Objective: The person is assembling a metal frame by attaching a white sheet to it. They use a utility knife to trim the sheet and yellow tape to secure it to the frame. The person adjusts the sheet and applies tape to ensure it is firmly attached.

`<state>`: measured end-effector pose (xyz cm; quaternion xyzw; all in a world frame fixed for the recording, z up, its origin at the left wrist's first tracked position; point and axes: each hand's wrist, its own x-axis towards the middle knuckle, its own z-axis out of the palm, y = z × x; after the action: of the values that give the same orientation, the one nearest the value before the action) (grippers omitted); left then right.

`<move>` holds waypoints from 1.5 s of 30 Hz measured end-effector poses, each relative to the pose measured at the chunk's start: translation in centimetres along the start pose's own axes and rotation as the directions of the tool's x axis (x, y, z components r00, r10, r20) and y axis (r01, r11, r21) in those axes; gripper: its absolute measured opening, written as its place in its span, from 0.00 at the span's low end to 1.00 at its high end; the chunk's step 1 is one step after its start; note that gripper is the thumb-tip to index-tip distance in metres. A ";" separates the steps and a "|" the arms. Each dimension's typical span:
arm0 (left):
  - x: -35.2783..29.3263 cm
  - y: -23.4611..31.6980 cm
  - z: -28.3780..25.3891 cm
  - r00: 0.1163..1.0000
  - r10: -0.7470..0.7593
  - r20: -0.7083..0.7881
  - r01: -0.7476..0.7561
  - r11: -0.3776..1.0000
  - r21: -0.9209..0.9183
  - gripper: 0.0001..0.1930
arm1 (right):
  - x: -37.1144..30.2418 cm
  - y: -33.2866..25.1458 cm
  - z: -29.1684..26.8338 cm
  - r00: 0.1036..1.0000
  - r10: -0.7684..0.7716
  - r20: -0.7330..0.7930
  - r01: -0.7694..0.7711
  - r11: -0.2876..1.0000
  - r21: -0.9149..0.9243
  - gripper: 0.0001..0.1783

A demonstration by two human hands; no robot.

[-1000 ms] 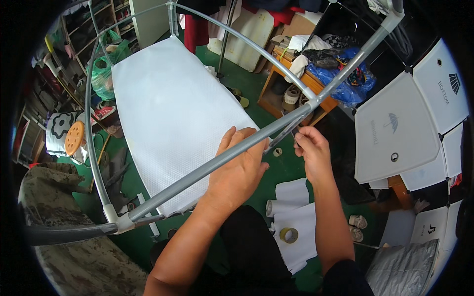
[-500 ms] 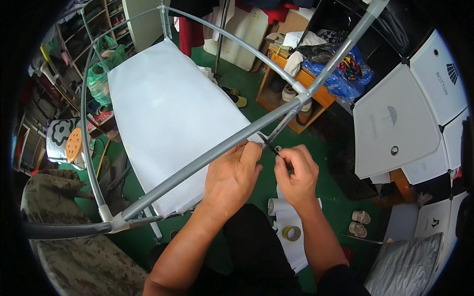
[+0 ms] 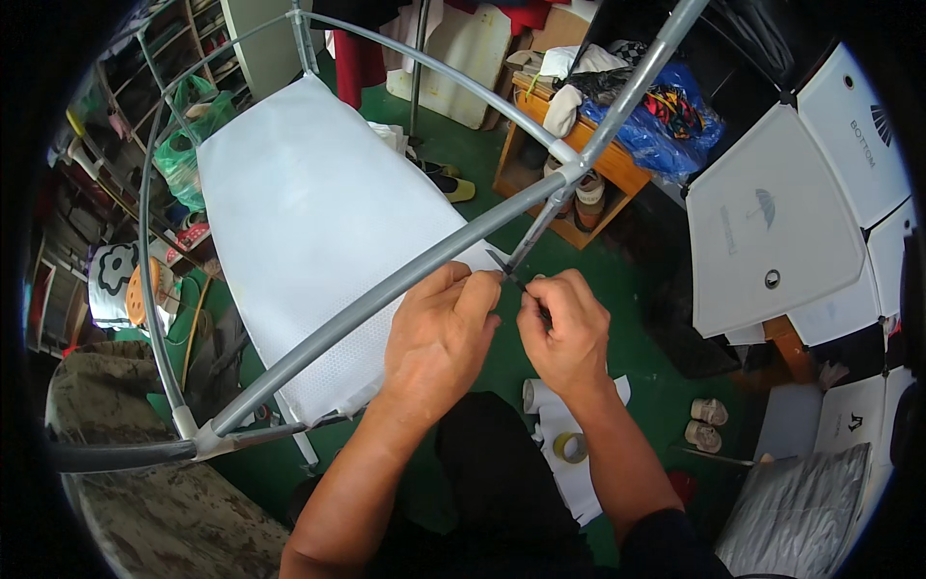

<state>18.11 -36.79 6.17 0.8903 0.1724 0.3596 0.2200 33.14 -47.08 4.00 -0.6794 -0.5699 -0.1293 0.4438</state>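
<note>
A grey metal tube frame (image 3: pixel 367 301) crosses in front of me, with a white fabric panel (image 3: pixel 309 222) stretched behind it. A thin grey rod (image 3: pixel 536 228) hangs down from the frame's joint (image 3: pixel 564 174). My left hand (image 3: pixel 439 333) lies just under the big tube, thumb and forefinger pinching a small dark strip (image 3: pixel 503 267) at the rod's lower end. My right hand (image 3: pixel 564 333) is right beside it, its fingers closed on the same strip's other end. The strip is too small for me to tell what it is.
A wooden stand (image 3: pixel 579 159) with a blue bag and shoes stands beyond the frame. White shaped panels (image 3: pixel 772 241) lean at the right. A roll of tape (image 3: pixel 571 447) and white sheets lie on the green floor. Cluttered shelves (image 3: pixel 145 116) are on the left, camouflage fabric (image 3: pixel 135 502) at lower left.
My right hand has come down and to the left, meeting my left hand. Both now pinch the dark strip at the rod's end, below the tube.
</note>
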 end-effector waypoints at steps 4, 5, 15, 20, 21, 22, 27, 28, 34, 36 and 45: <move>0.1 0.3 0.1 1.000 -0.027 0.013 0.027 1.000 -0.001 0.20 | 0.1 0.1 0.0 1.000 -0.022 -0.008 0.022 1.000 0.009 0.13; 0.1 0.4 0.0 0.999 -0.038 0.015 0.038 0.999 -0.001 0.20 | 0.3 0.2 0.0 0.999 -0.036 -0.011 0.036 0.999 0.007 0.12; 0.2 0.4 0.0 1.000 -0.011 0.020 0.011 1.000 -0.006 0.23 | 0.6 0.1 0.2 0.999 -0.033 0.005 0.033 0.999 0.013 0.11; 0.2 0.5 -0.1 1.000 -0.007 0.016 0.007 1.000 0.001 0.24 | 0.0 -0.1 0.0 0.998 0.060 0.023 -0.062 0.993 0.105 0.10; 0.2 0.5 -0.1 1.000 -0.008 0.017 0.008 1.000 0.003 0.24 | -0.1 -0.1 0.1 0.997 0.078 0.022 -0.081 0.988 0.130 0.10; 0.2 0.5 0.0 1.000 -0.009 0.017 0.009 1.000 0.004 0.24 | -0.3 -0.1 0.1 0.995 0.097 0.022 -0.099 0.983 0.155 0.10; 0.3 0.7 0.0 0.999 -0.044 0.031 0.045 0.999 -0.024 0.22 | -0.2 -0.3 -0.4 0.993 0.111 0.024 -0.114 0.983 0.145 0.09; 0.3 0.6 0.2 0.999 -0.033 0.028 0.034 0.999 -0.021 0.23 | 0.0 -0.4 -0.5 0.995 0.102 0.018 -0.103 0.985 0.138 0.09; 0.3 0.5 0.4 1.000 -0.018 0.025 0.018 1.000 -0.006 0.25 | -0.1 -0.1 -0.5 0.992 0.111 0.059 -0.118 0.986 0.116 0.11; 0.2 0.4 0.4 0.999 -0.018 0.028 0.018 1.000 -0.011 0.25 | -0.1 -0.2 -0.7 0.991 0.112 0.068 -0.119 0.985 0.123 0.11; 0.3 0.5 0.3 0.999 -0.005 0.034 0.006 1.000 -0.023 0.24 | -0.1 -0.4 -2.3 0.983 0.121 0.137 -0.138 0.983 0.123 0.10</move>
<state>18.57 -37.14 6.40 0.8931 0.1670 0.3460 0.2342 33.55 -48.87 5.44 -0.6910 -0.5593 -0.0180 0.4577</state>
